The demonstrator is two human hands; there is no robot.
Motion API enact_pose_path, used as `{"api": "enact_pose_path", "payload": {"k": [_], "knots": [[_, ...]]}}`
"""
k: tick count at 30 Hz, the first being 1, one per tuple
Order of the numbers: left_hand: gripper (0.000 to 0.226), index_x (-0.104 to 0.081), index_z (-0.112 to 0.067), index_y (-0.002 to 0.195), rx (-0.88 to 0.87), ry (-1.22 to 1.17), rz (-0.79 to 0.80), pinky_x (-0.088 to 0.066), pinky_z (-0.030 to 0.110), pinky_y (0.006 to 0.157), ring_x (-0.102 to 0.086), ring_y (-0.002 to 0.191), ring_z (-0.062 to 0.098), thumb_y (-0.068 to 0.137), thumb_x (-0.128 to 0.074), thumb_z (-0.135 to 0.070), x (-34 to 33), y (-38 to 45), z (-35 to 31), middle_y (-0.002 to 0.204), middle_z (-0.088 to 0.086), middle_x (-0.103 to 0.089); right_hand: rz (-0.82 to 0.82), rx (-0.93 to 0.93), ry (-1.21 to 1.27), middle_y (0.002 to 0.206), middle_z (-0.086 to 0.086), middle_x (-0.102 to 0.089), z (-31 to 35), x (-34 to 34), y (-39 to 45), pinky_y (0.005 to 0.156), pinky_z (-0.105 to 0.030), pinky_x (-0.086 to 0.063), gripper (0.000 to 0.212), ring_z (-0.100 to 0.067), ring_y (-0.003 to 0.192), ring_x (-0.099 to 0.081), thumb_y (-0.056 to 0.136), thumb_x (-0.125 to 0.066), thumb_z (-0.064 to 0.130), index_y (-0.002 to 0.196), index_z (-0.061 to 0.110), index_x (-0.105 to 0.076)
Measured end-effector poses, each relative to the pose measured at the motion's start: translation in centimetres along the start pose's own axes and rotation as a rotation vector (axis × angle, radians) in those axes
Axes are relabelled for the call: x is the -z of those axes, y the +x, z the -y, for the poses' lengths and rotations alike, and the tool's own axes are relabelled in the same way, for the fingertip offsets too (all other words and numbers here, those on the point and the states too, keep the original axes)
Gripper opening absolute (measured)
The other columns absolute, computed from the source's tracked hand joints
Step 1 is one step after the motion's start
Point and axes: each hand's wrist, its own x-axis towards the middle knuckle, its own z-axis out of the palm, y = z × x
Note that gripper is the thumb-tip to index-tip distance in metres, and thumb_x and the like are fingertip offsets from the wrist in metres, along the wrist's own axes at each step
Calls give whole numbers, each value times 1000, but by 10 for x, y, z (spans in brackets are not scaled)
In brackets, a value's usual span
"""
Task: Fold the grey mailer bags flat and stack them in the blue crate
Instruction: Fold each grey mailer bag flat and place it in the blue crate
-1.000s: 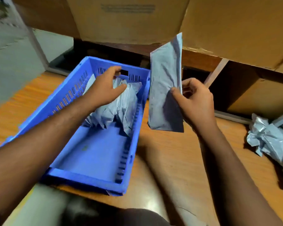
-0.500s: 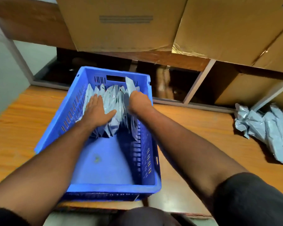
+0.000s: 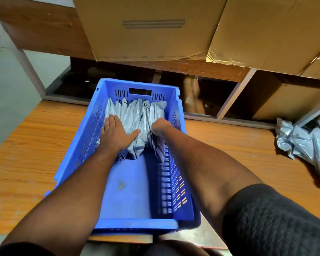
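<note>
Grey bags [image 3: 135,117] stand on edge in a row at the far end of the slotted blue crate [image 3: 92,133]. My left hand [image 3: 116,134] lies flat and spread on the row's left half. My right hand [image 3: 160,127] is pushed among the right-hand bags; I cannot tell its grip. Crumpled bags [image 3: 303,143] lie far right on the wood table [image 3: 229,145].
</note>
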Motion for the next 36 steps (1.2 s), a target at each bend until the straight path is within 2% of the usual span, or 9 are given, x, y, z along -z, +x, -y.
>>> {"api": "enact_pose_path", "payload": {"k": [3, 8, 11, 13, 15, 18, 25, 30, 36], "knots": [[118, 1, -6, 162, -15, 11, 8, -16, 54, 125, 3, 158, 30, 86, -47, -82, -3, -1, 0, 171, 11, 7, 18, -71, 261, 160, -25, -33, 3, -11, 8, 122, -52, -27, 50, -43, 148, -33, 111, -32, 18, 156, -3, -29], [107, -11, -8, 162, -57, 101, -59, -8, 50, 126, -4, 157, 33, 89, -44, -79, 11, -2, -3, 170, 14, -8, -21, -111, 417, 161, -24, -31, 6, -6, -4, 120, -50, -31, 71, -43, 146, -35, 102, -54, 23, 160, 2, -19], [76, -34, -10, 155, -218, 58, -216, -21, 47, 122, -26, 151, 34, 96, -54, -54, 33, -10, -22, 160, 13, -37, -94, 77, 309, 157, -24, -39, 7, 35, -37, 113, -40, -37, 51, -39, 141, -43, 106, -43, 22, 153, 2, -37], [53, -51, -9, 143, -371, -67, -332, -37, 45, 111, -45, 138, 31, 97, -59, -34, 47, -19, -45, 145, 11, -55, -306, 280, 338, 145, -13, -59, -7, 58, -63, 106, -36, -43, 41, -31, 133, -54, 106, -46, 29, 140, 9, -57], [41, -59, -13, 136, -493, -170, -397, -42, 41, 106, -52, 131, 26, 98, -60, -27, 58, -33, -73, 138, 4, -62, -544, 452, 510, 125, 0, -72, -35, 68, -93, 101, -32, -50, 32, -17, 116, -67, 102, -57, 31, 127, 15, -68], [33, -66, -17, 128, -704, -281, -419, -44, 34, 106, -57, 125, 19, 96, -59, -25, 60, -59, -122, 130, -3, -67, -705, 577, 833, 106, 4, -77, -97, 67, -142, 91, -26, -55, 19, -8, 100, -72, 101, -61, 19, 113, 11, -75], [28, -70, -14, 118, -960, -294, -227, -49, 43, 97, -63, 112, 22, 93, -60, -22, -13, -98, -263, 117, -1, -71, -806, 410, 934, 100, 2, -77, -270, 44, -181, 86, -44, -59, 17, -19, 95, -73, 105, -58, 17, 110, 18, -75], [34, -64, -27, 127, -946, -182, -10, -51, 45, 95, -59, 120, 19, 97, -52, -38, -96, -129, -367, 126, -7, -67, -803, 263, 965, 100, 5, -77, -403, 30, -198, 85, -44, -59, 17, -19, 94, -73, 104, -60, 12, 107, 18, -76], [37, -62, -23, 133, -984, -149, 175, -48, 37, 101, -54, 125, 16, 98, -56, -32, -207, -172, -500, 134, -6, -63, -816, 4, 931, 96, 14, -76, -556, 4, -211, 81, -32, -57, 15, -9, 91, -71, 99, -65, 14, 101, 24, -76]]}}
